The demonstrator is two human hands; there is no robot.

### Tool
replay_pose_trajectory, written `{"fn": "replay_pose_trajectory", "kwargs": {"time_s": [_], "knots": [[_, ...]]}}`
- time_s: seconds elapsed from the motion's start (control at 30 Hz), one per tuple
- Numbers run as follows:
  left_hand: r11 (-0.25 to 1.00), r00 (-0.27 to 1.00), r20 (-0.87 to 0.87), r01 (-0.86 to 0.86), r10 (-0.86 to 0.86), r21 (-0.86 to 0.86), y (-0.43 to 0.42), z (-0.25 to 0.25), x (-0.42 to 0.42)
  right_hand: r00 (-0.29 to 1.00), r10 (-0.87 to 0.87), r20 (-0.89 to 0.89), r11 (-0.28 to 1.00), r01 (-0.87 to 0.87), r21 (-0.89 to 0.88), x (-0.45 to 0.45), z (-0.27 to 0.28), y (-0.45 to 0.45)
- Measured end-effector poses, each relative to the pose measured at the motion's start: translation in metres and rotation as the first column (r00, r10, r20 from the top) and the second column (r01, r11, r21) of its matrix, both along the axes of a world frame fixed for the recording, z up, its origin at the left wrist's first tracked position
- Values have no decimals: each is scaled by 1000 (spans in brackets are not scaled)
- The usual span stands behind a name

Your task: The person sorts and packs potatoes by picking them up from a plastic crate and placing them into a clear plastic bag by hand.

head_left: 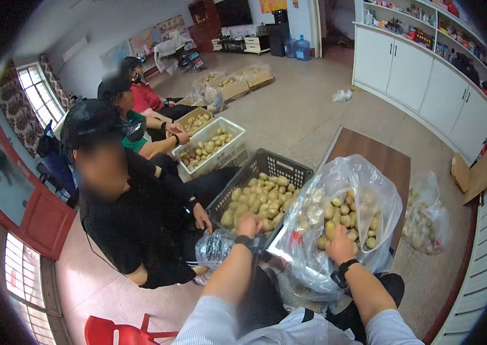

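My left hand (249,225) reaches over the near edge of a dark plastic crate (311,171) of potatoes (266,192). Its fingers point down among them, and their tips are hidden. My right hand (341,244) is inside the mouth of a large clear plastic bag (382,178) that holds more potatoes. Its fingers are closed around one potato (330,230). Under the bag are a white surface and a brown wooden tabletop (364,148). Both my wrists wear dark bands.
At my left, a person in black (134,230) handles a clear plastic bag (217,247). Two more people sit beyond, beside a white crate (238,129) and boxes of potatoes. Another filled bag (424,221) is on the floor at right. A red stool (120,332) stands near me.
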State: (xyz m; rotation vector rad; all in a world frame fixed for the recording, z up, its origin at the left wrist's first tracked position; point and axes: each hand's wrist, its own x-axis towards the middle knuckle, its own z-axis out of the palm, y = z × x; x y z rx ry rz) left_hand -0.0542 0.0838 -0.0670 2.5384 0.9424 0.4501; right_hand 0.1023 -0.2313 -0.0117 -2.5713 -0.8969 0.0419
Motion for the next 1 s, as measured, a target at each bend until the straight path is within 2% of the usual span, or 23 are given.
{"fn": "replay_pose_trajectory", "kwargs": {"time_s": [0.03,0.07,0.1,0.17,0.23,0.27,0.3,0.33,0.37,0.43,0.5,0.57,0.63,0.73,0.77,0.8,0.83,0.87,0.93,1.0], "knots": [[976,986,141,-56,87,-210,7,-19,1,1000,15,-3,1000,-15,-23,2,0,0],[997,983,181,21,-35,81,5,-13,-1,998,-11,-55,996,6,-91,-3,11,2],[927,969,185,84,-161,366,7,-15,-3,999,-16,-46,996,12,-87,-2,9,1],[910,958,227,68,-174,410,9,-26,-1,997,34,-62,999,-35,-24,-1,-1,-1],[996,910,410,26,-58,82,12,-35,2,995,-9,-103,999,6,-38,-1,2,0],[985,870,492,52,37,-165,9,-27,2,996,18,-84,1000,-17,15,1,-7,-2],[917,813,557,78,169,-392,6,-20,3,997,45,-62,997,-41,67,3,-15,-3],[998,929,371,30,-9,-51,7,-13,-2,997,59,-51,992,-53,119,5,-22,-5],[952,989,111,65,-102,299,5,-7,-5,997,57,-47,992,-51,119,5,-24,-6],[958,996,59,49,-68,281,1,4,-5,988,6,-152,978,26,207,3,-27,-5],[942,994,-22,104,-103,319,1,7,-6,982,-1,-189,965,51,258,8,-43,-8],[944,995,-22,96,-94,316,1,5,-3,973,-7,-229,950,78,304,11,-50,-12],[946,996,-22,90,-87,311,0,-1,4,927,5,-376,924,139,356,11,-48,-18],[957,984,53,152,-170,246,-6,-11,19,898,18,-441,898,179,402,12,-52,-24],[881,921,375,91,103,-464,-18,0,29,897,15,-443,898,183,401,11,-51,-26],[641,863,426,166,273,-749,-30,13,34,912,-1,-411,883,193,427,8,-47,-27],[335,775,385,236,502,-912,-43,28,38,926,-19,-378,869,202,452,6,-45,-28],[281,793,394,290,465,-915,-56,45,38,925,-22,-380,869,206,450,8,-52,-29],[178,843,400,358,359,-916,-70,59,44,892,-33,-451,789,300,536,20,-86,-28],[176,865,409,372,292,-911,-77,64,49,883,-60,-466,762,342,550,35,-106,-21]]}}
